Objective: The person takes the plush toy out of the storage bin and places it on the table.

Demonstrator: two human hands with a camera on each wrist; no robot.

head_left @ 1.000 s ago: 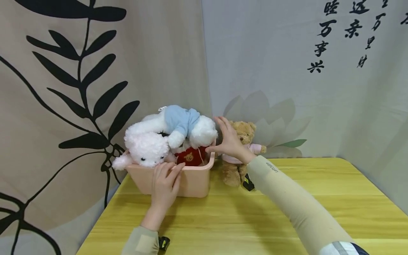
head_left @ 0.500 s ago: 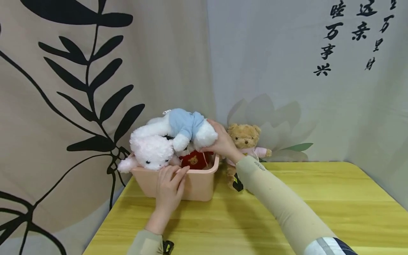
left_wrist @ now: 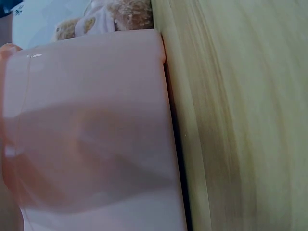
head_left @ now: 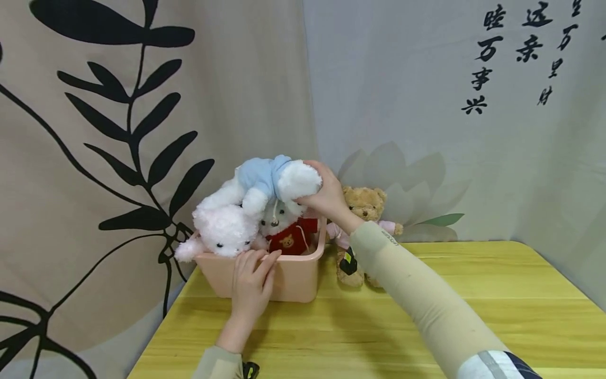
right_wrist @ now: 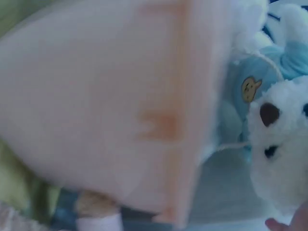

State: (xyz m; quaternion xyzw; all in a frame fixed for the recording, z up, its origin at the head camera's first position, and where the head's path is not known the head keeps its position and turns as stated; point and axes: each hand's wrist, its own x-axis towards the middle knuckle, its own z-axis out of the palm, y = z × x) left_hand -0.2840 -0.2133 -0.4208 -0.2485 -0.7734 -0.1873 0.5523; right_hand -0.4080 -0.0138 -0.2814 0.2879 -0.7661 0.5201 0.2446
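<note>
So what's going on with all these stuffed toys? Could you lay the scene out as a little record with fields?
left hand: rests on the front rim of the pink bin, fingers straight
right hand: grips the white bear in a blue hoodie, held above the bin
in the bin: white plush toy leaning over the rim; small bear in a red top
beside the bin: brown teddy bear on the yellow table
backdrop: printed curtains

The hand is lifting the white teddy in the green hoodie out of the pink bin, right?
Not quite: the hoodie is light blue, not green. The head view shows the right hand gripping the white teddy in its blue hoodie above the pink bin.
</note>
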